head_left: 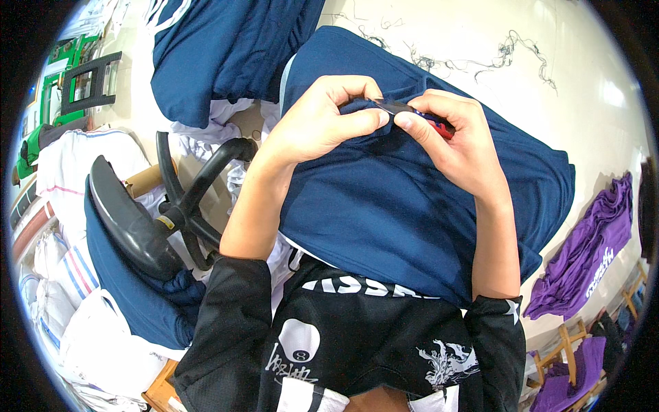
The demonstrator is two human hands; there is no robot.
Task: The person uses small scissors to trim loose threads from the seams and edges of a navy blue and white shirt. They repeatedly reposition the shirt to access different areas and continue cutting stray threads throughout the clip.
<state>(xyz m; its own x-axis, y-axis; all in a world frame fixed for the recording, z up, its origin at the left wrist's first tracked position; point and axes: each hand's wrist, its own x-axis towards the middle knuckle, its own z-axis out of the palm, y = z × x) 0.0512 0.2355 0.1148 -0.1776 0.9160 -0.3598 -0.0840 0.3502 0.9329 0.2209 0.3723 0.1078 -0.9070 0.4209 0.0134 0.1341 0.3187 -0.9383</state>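
A large navy blue garment (384, 199) is spread over my lap and the pale surface ahead. My left hand (319, 123) pinches a small fold of it between thumb and forefinger. In my right hand (456, 141) is a pair of small thread snips (441, 126) with a red and dark handle. Their metal tip points left and meets the cloth beside my left fingertips. Whether the blades are apart is too small to tell.
Loose dark threads (504, 55) lie on the pale surface ahead. More navy cloth (213, 69) is at far left. An overturned black chair (182, 216) lies to my left, near white cloth (96, 343). A purple garment (583, 250) lies to the right.
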